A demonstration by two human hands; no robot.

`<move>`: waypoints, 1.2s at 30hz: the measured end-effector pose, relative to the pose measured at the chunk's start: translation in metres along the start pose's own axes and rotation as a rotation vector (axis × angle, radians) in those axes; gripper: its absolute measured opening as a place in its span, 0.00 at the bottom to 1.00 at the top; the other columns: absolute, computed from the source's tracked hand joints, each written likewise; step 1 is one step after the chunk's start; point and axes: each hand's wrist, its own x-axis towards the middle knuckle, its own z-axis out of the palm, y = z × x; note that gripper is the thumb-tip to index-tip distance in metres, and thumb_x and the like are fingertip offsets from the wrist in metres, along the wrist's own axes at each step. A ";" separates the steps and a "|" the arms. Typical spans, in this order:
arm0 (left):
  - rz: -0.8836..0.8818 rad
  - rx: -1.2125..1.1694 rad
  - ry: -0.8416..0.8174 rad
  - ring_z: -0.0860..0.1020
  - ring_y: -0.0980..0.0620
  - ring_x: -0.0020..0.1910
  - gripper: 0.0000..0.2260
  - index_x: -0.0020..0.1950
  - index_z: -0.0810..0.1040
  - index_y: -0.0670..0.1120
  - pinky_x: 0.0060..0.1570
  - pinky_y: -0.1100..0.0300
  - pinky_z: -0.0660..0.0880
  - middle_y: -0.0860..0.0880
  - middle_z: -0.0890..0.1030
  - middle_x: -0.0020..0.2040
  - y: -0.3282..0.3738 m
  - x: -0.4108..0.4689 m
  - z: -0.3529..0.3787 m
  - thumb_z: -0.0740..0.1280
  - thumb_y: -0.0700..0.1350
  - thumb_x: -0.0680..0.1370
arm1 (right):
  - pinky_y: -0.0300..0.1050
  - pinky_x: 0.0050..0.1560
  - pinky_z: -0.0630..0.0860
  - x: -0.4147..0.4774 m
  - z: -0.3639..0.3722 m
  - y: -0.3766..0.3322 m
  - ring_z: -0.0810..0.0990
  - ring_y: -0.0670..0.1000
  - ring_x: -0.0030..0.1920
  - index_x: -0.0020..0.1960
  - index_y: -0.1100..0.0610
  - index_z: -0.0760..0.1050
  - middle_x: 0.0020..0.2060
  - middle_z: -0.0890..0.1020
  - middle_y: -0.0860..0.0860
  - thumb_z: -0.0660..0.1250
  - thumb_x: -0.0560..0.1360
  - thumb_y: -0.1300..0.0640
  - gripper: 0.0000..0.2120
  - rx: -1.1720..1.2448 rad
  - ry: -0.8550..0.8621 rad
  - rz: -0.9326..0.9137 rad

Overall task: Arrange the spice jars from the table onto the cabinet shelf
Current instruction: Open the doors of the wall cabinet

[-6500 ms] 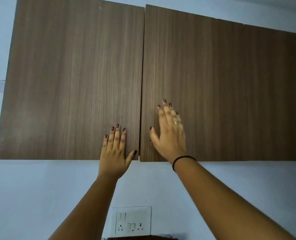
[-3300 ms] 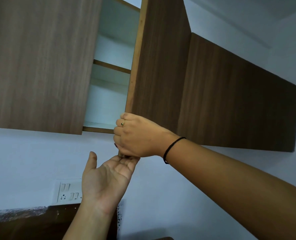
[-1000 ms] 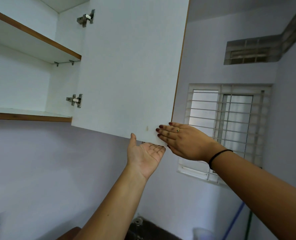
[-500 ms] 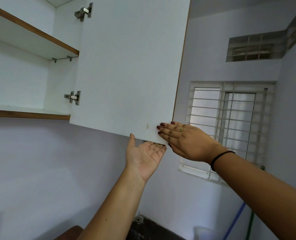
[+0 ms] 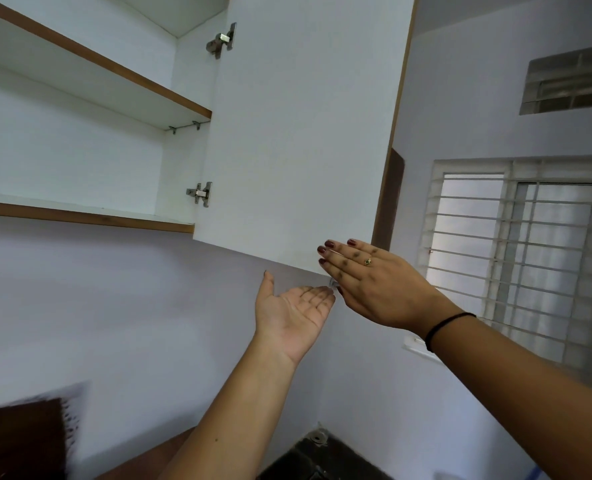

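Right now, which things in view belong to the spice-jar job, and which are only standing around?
For the job: cabinet door, lower shelf, upper shelf, left hand, right hand. No jars are in view.
Only there: barred window, glass-block vent.

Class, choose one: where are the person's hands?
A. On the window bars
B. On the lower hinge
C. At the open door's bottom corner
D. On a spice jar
C: the right hand lays straight fingers on the open door at its lower corner, with the left hand palm up just beneath.
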 end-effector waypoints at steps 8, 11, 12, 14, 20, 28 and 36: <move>0.207 0.017 0.083 0.56 0.35 0.79 0.41 0.78 0.49 0.31 0.78 0.44 0.55 0.30 0.55 0.78 0.035 -0.048 -0.014 0.55 0.63 0.82 | 0.51 0.74 0.57 0.035 -0.008 -0.034 0.68 0.55 0.73 0.73 0.62 0.69 0.72 0.71 0.58 0.49 0.81 0.51 0.25 0.093 0.177 0.013; 0.289 0.041 0.127 0.56 0.35 0.79 0.40 0.79 0.49 0.32 0.78 0.44 0.55 0.31 0.56 0.78 0.052 -0.075 -0.019 0.55 0.63 0.82 | 0.52 0.74 0.59 0.052 -0.009 -0.056 0.68 0.55 0.73 0.72 0.62 0.69 0.72 0.71 0.58 0.50 0.81 0.52 0.25 0.155 0.247 0.021; 0.317 0.050 0.139 0.56 0.35 0.78 0.40 0.79 0.49 0.32 0.78 0.44 0.55 0.31 0.56 0.78 0.058 -0.084 -0.020 0.56 0.62 0.82 | 0.52 0.73 0.59 0.059 -0.011 -0.064 0.69 0.55 0.73 0.72 0.62 0.70 0.71 0.71 0.58 0.50 0.81 0.52 0.25 0.182 0.273 0.021; 0.375 0.062 0.160 0.57 0.35 0.78 0.40 0.79 0.50 0.32 0.78 0.44 0.56 0.31 0.56 0.78 0.072 -0.101 -0.021 0.56 0.62 0.82 | 0.52 0.73 0.60 0.074 -0.016 -0.080 0.70 0.55 0.72 0.72 0.62 0.70 0.71 0.72 0.58 0.50 0.82 0.52 0.25 0.231 0.318 0.015; 0.545 0.091 0.185 0.57 0.34 0.78 0.40 0.79 0.50 0.32 0.77 0.44 0.56 0.30 0.57 0.78 0.118 -0.149 -0.021 0.55 0.62 0.82 | 0.52 0.76 0.61 0.122 -0.038 -0.123 0.71 0.55 0.72 0.72 0.62 0.71 0.70 0.73 0.58 0.50 0.81 0.51 0.25 0.335 0.398 0.003; 0.741 0.217 0.233 0.60 0.35 0.77 0.38 0.79 0.52 0.34 0.76 0.44 0.59 0.32 0.59 0.78 0.182 -0.202 -0.015 0.55 0.62 0.82 | 0.52 0.75 0.61 0.187 -0.070 -0.169 0.71 0.55 0.72 0.71 0.61 0.71 0.70 0.73 0.58 0.50 0.80 0.51 0.25 0.459 0.473 0.009; 0.835 0.514 0.257 0.62 0.37 0.77 0.37 0.79 0.54 0.34 0.77 0.46 0.59 0.33 0.61 0.77 0.252 -0.241 0.001 0.53 0.62 0.82 | 0.49 0.75 0.62 0.252 -0.096 -0.229 0.69 0.53 0.73 0.73 0.59 0.68 0.72 0.71 0.56 0.55 0.80 0.49 0.26 0.785 0.531 0.068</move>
